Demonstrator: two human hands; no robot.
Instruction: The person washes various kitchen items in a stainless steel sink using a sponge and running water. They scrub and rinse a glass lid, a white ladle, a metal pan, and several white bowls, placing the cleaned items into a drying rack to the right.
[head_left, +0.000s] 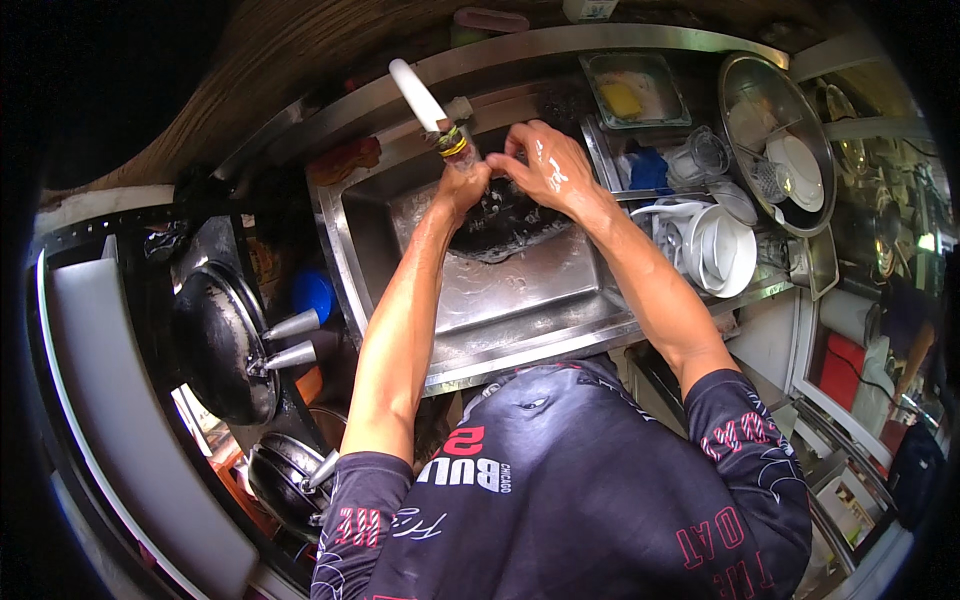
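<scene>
My left hand (463, 186) is over the sink, right at the clear plastic-wrapped lower end of a white pipe (417, 94) bound with yellow bands. Its fingers are mostly hidden, so its grip cannot be made out. White suds streak the back of my right hand (553, 166), whose fingers curl toward the left one, thumb close to it. Beneath both hands a dark, wet pan (502, 232) rests in the stainless steel sink (517, 292); its upper part is covered by my hands and shadow.
Right of the sink stand a tub with a yellow sponge (619, 99), stacked white bowls (720, 251), a clear pitcher (697, 154) and a large metal basin (814, 217) of dishes. Black pans (221, 345) with metal handles (292, 324) sit at left, beside a blue round item (312, 295).
</scene>
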